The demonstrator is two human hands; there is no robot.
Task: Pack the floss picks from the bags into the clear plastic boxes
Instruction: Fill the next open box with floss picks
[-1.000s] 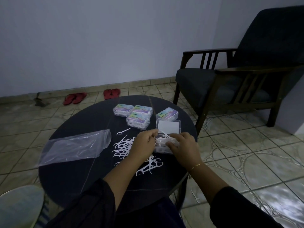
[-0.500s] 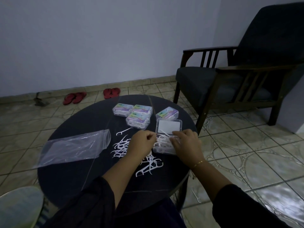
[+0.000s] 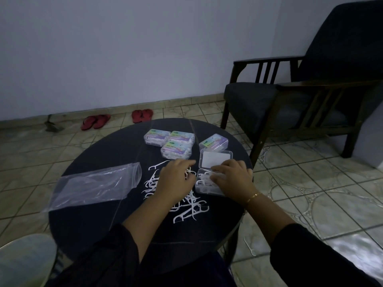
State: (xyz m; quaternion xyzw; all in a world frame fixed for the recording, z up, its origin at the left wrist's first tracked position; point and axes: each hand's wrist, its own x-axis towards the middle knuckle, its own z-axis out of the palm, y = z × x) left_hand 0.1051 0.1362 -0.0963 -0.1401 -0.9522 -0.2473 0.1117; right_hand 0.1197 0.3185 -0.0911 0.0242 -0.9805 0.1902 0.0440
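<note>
Floss picks: small white plastic floss picks (image 3: 186, 210) lie scattered on the round dark table (image 3: 87, 228), just left of and nearer me than the open clear plastic box (image 3: 207, 188); more already sit inside that box.
Open box: its lid (image 3: 215, 158) is folded back flat on the far side, white label showing.
Left hand: my left hand (image 3: 176, 181) rests over the loose pile just left of the open box, fingers stretched forward; whether they pinch a pick I cannot tell.
Right hand: my right hand (image 3: 232, 177) lies over the open box, fingers curled down onto the picks inside, pressing them level.
Filled boxes: four closed clear boxes with coloured labels (image 3: 178, 143) sit beyond the open box.
Bag: empty clear plastic bag (image 3: 95, 185) lies well left of the open box.
Handling, as I judge: picks are light, stiff, springy and tangle easily; best pinched by the handles, several aligned together.
</note>
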